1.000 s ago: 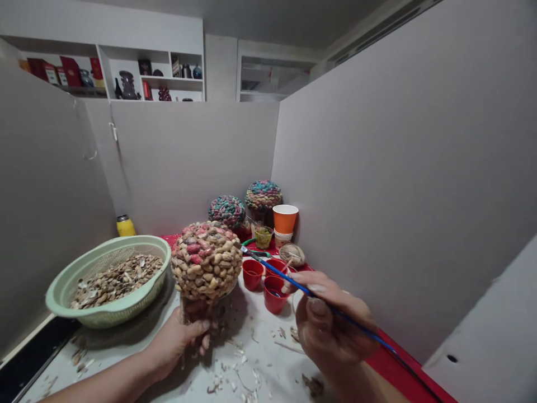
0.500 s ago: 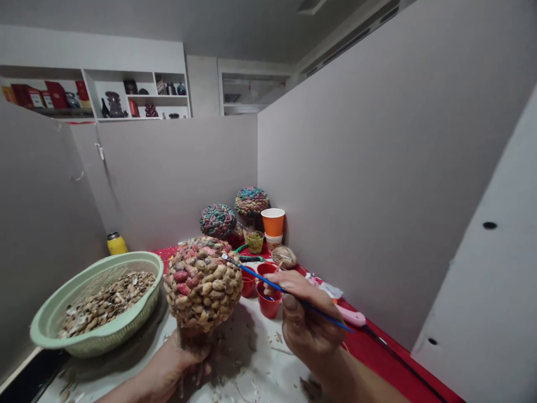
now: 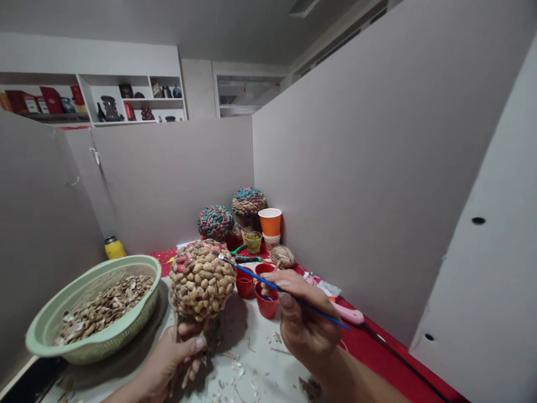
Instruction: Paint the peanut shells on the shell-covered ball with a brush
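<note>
Green basin [image 3: 98, 348] at surface's [image 3: 272, 386] left edge. Left hand [image 3: 180, 352]: fingers clasped under peanut ball [image 3: 203, 282], which is over the surface's middle, turned since last frame; pink nuts [image 3: 181, 261] now upper left, plain side facing front. Right hand [image 3: 308, 316]: fingers pinching blue brush [image 3: 255, 276], tip at ball's upper right, contact unclear. Scrap-strewn room between hands; partition [image 3: 356, 179] walls right edge.

A white tabletop [image 3: 262, 351] carries a green basket [image 3: 115, 341], red cups [image 3: 267, 309] and scattered scraps [image 3: 309, 386].
</note>
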The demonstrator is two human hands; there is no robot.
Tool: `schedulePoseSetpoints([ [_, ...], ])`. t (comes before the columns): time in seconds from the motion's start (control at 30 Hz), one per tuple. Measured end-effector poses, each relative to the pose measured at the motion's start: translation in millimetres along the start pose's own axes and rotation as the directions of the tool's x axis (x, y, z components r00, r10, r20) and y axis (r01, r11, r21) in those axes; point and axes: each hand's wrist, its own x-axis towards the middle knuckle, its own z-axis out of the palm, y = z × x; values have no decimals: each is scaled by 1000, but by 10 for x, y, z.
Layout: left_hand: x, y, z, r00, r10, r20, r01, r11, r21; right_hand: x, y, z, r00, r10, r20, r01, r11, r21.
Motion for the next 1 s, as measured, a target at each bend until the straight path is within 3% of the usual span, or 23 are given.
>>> schedulePoseSetpoints([
  [0.47, 21, -51, 38, 998, -19, -67, 16, 999, -37, -34, 74, -15, 998, 25, 63, -23, 999, -37],
  [0.7, 37, -45, 3, 996, 54, -71, -54, 998, -7, -44, 88, -49, 1000, 14, 21, -12, 996, -88],
  [0.9, 19, -15, -14, 982, 68, -176, -82, 994, -70, -51, 60, -30, 995, 29, 99, -23, 998, -54],
  [1.0, 40, -47, -14, 972, 112, -206, -119, 993, -18, -49, 36, -5, 991, 23, 134, -19, 999, -29],
])
